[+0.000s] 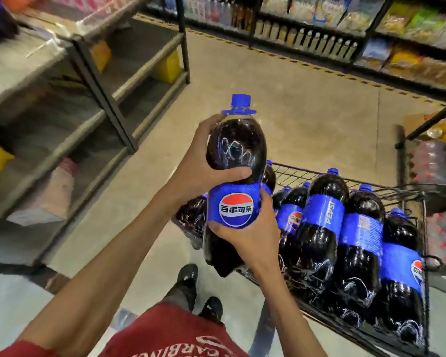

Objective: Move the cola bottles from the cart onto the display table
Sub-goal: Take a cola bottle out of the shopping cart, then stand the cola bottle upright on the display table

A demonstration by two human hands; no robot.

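Observation:
A large cola bottle [236, 150] with a blue cap and blue label is held upright in the air at the centre, left of the cart. My left hand [198, 161] grips its dark upper body from the left. My right hand [252, 233] grips it at the label and lower body from the right. Several more cola bottles [322, 217] lie packed in the black wire cart [407, 191] at the lower right. The grey display table [18, 73] is at the upper left, blurred.
Grey metal shelving [129, 81] with yellow boxes stands to the left. A stocked shelf wall [319, 34] runs across the back. Wrapped bottle packs [438, 161] sit right of the cart. My feet [191, 287] are on the beige floor below the bottle.

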